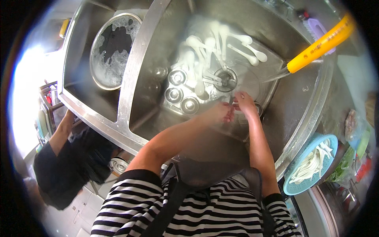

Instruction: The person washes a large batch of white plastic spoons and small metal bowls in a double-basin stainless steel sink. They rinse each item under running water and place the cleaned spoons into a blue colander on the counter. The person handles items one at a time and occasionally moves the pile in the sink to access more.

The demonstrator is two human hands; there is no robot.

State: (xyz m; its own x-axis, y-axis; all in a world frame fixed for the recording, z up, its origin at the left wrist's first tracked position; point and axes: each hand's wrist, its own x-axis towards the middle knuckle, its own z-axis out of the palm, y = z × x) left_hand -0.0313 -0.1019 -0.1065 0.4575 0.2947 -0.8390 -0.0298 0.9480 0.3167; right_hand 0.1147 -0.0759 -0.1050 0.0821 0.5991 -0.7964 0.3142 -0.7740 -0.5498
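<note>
My left hand (226,112) and my right hand (245,102) are close together, low in a stainless steel sink basin (148,97). The left is blurred, with its fingers curled. The right has bent fingers pointing left; whether either hand holds something cannot be made out. Just beyond them is the round drain (225,80). White soup spoons (200,88) lie heaped left of the drain and behind it. Several round, shiny clear or metal pieces (189,105) sit left of my hands. Another round rim (259,109) shows partly behind my right wrist.
Water runs from a yellow hose (321,44) at the right. A blue plastic basket (310,166) of white spoons stands by the sink's right edge. Foamy water fills a metal basin (111,53) in the left compartment, past the divider (137,56). A person in dark clothing (65,169) is at left.
</note>
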